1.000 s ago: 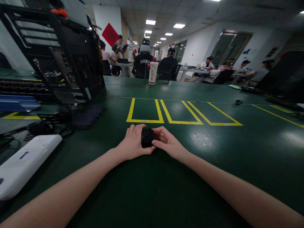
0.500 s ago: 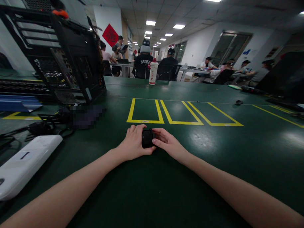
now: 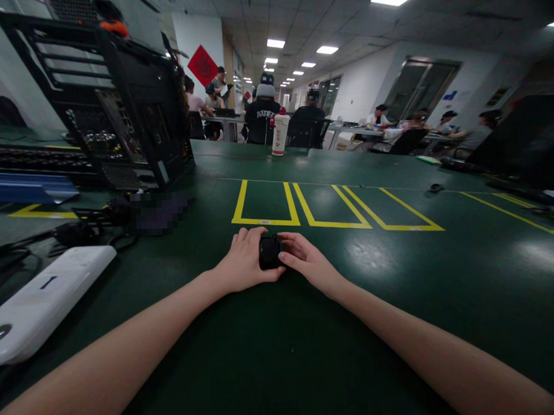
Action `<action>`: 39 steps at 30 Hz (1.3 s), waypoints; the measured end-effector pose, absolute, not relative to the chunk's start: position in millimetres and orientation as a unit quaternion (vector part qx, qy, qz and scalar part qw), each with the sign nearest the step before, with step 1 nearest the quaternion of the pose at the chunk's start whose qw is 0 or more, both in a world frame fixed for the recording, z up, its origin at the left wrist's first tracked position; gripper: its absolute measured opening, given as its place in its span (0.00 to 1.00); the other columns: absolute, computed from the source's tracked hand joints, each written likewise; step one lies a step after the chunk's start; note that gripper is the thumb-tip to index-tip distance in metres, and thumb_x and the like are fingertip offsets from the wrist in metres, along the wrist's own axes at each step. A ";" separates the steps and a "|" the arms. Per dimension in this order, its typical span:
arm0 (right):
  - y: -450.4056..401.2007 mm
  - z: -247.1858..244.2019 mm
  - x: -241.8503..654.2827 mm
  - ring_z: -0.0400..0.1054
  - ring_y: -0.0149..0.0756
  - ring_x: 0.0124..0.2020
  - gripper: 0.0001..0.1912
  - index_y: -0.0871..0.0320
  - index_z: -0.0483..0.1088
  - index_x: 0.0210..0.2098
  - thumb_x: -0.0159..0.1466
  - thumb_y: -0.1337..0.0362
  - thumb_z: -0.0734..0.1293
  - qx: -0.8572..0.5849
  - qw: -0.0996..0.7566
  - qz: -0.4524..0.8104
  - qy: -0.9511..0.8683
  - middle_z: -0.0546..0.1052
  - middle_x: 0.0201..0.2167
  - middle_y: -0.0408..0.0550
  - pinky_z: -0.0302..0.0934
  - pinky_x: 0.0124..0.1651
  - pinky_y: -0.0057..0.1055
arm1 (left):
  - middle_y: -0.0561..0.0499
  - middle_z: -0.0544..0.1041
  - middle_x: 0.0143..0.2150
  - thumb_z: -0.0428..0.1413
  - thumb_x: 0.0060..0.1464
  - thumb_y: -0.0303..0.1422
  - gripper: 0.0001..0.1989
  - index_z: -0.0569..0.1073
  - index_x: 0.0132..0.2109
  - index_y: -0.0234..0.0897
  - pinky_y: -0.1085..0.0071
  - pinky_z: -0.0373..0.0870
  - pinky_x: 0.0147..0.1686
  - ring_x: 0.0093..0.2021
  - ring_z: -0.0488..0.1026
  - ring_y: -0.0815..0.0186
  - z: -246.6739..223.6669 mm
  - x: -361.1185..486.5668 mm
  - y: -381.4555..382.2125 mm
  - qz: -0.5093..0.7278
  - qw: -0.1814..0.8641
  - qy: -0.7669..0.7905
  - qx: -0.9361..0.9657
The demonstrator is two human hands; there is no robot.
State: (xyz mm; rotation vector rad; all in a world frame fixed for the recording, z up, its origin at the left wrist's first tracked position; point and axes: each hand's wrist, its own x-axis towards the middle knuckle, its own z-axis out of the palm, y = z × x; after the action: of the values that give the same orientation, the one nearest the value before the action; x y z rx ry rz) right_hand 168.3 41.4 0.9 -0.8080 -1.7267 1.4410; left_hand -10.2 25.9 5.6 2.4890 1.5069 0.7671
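Note:
A small black box-shaped object [image 3: 270, 252] with rounded corners sits between my hands at the middle of the green table [image 3: 282, 364]; its exact kind does not show. My left hand [image 3: 243, 261] wraps around its left side, the thumb along the near edge and fingers over the far edge. My right hand [image 3: 308, 262] closes on its right side with thumb and fingertips. Part of the object is hidden by the fingers. Just beyond my hands lies a yellow tape outline [image 3: 265, 222].
To the left stand a black open computer case [image 3: 153, 115], black cables [image 3: 73, 233] and a white oblong device [image 3: 53, 300]. A white cup-like bottle [image 3: 280, 133] with a red top stands farther back. Right of it lies a small dark round item [image 3: 435, 188]. Several people sit at tables behind.
Both hands keep the same grip on the black object. The whole view has shifted very slightly; nothing else visibly differs.

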 end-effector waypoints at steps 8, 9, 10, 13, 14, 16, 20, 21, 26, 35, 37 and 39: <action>39.8 2.9 170.3 0.65 0.34 0.44 0.13 0.54 0.60 0.38 0.55 0.67 0.66 -0.283 0.376 0.576 -0.668 0.67 0.41 0.44 0.59 0.49 0.37 | 0.41 0.63 0.47 0.53 0.42 0.50 0.35 0.56 0.52 0.31 0.58 0.60 0.43 0.44 0.60 0.55 3.8 -11.2 26.5 0.255 0.059 0.495 0.829; 39.4 3.1 169.9 0.65 0.34 0.43 0.12 0.54 0.61 0.38 0.55 0.66 0.66 -0.288 0.380 0.572 -0.668 0.67 0.41 0.44 0.59 0.48 0.37 | 0.41 0.63 0.47 0.53 0.42 0.50 0.35 0.56 0.52 0.31 0.58 0.60 0.43 0.44 0.60 0.55 3.7 -11.1 26.8 0.256 0.059 0.496 0.828; 39.2 3.1 169.4 0.65 0.33 0.43 0.12 0.54 0.61 0.38 0.55 0.66 0.66 -0.292 0.382 0.567 -0.669 0.67 0.41 0.44 0.59 0.48 0.37 | 0.41 0.63 0.47 0.53 0.42 0.50 0.35 0.56 0.52 0.32 0.58 0.60 0.43 0.44 0.60 0.55 3.7 -11.0 27.0 0.256 0.058 0.496 0.828; 39.6 2.5 168.6 0.64 0.34 0.46 0.15 0.54 0.61 0.42 0.55 0.66 0.65 -0.304 0.381 0.556 -0.674 0.67 0.42 0.45 0.58 0.51 0.37 | 0.42 0.63 0.47 0.53 0.42 0.51 0.35 0.57 0.52 0.32 0.58 0.60 0.43 0.43 0.60 0.55 4.1 -10.7 27.0 0.254 0.059 0.497 0.828; 40.0 2.2 168.7 0.63 0.35 0.47 0.16 0.54 0.60 0.44 0.56 0.66 0.65 -0.309 0.375 0.554 -0.676 0.67 0.43 0.45 0.57 0.52 0.38 | 0.42 0.63 0.47 0.53 0.42 0.51 0.35 0.57 0.52 0.32 0.58 0.60 0.43 0.43 0.60 0.55 4.4 -10.7 26.7 0.253 0.060 0.496 0.828; 40.6 2.0 169.1 0.62 0.35 0.49 0.19 0.54 0.59 0.47 0.56 0.66 0.64 -0.314 0.363 0.556 -0.679 0.66 0.44 0.47 0.56 0.54 0.39 | 0.41 0.62 0.48 0.52 0.43 0.50 0.34 0.57 0.52 0.32 0.58 0.60 0.43 0.44 0.60 0.55 5.5 -10.9 25.8 0.252 0.066 0.496 0.828; 39.6 3.2 170.1 0.62 0.35 0.48 0.17 0.54 0.60 0.43 0.54 0.69 0.66 -0.279 0.362 0.576 -0.678 0.66 0.44 0.45 0.56 0.54 0.39 | 0.41 0.62 0.48 0.53 0.42 0.50 0.34 0.57 0.52 0.32 0.58 0.61 0.44 0.45 0.60 0.54 7.8 -11.4 24.1 0.251 0.076 0.501 0.825; 38.9 3.6 170.0 0.63 0.35 0.48 0.17 0.54 0.60 0.41 0.54 0.69 0.67 -0.273 0.365 0.580 -0.675 0.67 0.44 0.45 0.57 0.53 0.39 | 0.41 0.62 0.49 0.53 0.42 0.50 0.34 0.57 0.52 0.32 0.58 0.61 0.44 0.45 0.60 0.54 8.2 -11.5 23.9 0.251 0.077 0.501 0.825; 37.4 3.9 168.4 0.65 0.34 0.45 0.11 0.55 0.61 0.38 0.56 0.67 0.65 -0.288 0.383 0.566 -0.671 0.68 0.41 0.44 0.59 0.49 0.37 | 0.41 0.62 0.49 0.53 0.42 0.50 0.34 0.57 0.52 0.32 0.57 0.60 0.43 0.45 0.60 0.54 8.6 -11.2 24.1 0.255 0.079 0.499 0.824; 41.7 3.3 169.7 0.62 0.35 0.49 0.17 0.55 0.60 0.43 0.54 0.68 0.66 -0.275 0.358 0.584 -0.675 0.66 0.44 0.46 0.53 0.55 0.40 | 0.41 0.63 0.48 0.53 0.43 0.50 0.35 0.56 0.52 0.31 0.59 0.60 0.43 0.44 0.60 0.55 2.3 -11.1 27.1 0.259 0.051 0.493 0.829; 40.7 3.8 170.6 0.63 0.35 0.48 0.17 0.55 0.60 0.41 0.53 0.69 0.67 -0.264 0.360 0.589 -0.674 0.67 0.44 0.45 0.55 0.54 0.39 | 0.41 0.62 0.48 0.53 0.43 0.50 0.35 0.56 0.52 0.31 0.59 0.61 0.43 0.44 0.59 0.55 2.9 -12.0 26.6 0.255 0.053 0.492 0.831; 39.7 3.7 170.6 0.64 0.34 0.46 0.15 0.54 0.61 0.40 0.53 0.69 0.67 -0.267 0.368 0.588 -0.669 0.67 0.42 0.44 0.57 0.52 0.38 | 0.41 0.62 0.48 0.53 0.42 0.50 0.35 0.56 0.52 0.31 0.59 0.60 0.43 0.44 0.59 0.55 3.8 -12.5 26.0 0.254 0.054 0.492 0.831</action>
State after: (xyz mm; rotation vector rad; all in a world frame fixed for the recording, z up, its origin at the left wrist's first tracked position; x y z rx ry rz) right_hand 170.6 39.7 3.7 -0.6846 -1.7194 1.5102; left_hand -12.5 26.0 3.8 2.5243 1.4930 0.7730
